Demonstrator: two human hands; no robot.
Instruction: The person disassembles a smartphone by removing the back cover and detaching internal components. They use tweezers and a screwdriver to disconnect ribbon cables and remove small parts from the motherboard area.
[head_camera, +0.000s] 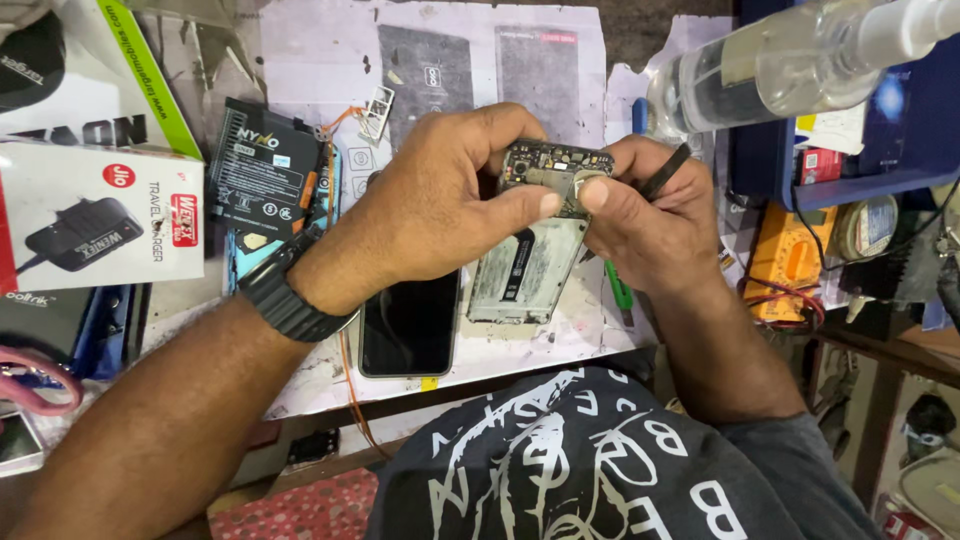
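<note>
Fingers (545, 205) of both hands on opened phone (530, 250), tweezers (665, 172) alongside.

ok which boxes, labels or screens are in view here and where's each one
White charger box: left edge of bench, flat, red marks, black charger picture.
White and green box: top left, behind it.
Black battery: beside left hand, white label print.
Dark phone screen: below that hand, blank.

Both forearms are reaching inward. The left hand (430, 205) and right hand (650, 215) are curling, thumbs nearly meeting, fingers (520, 122) pinching.
</note>
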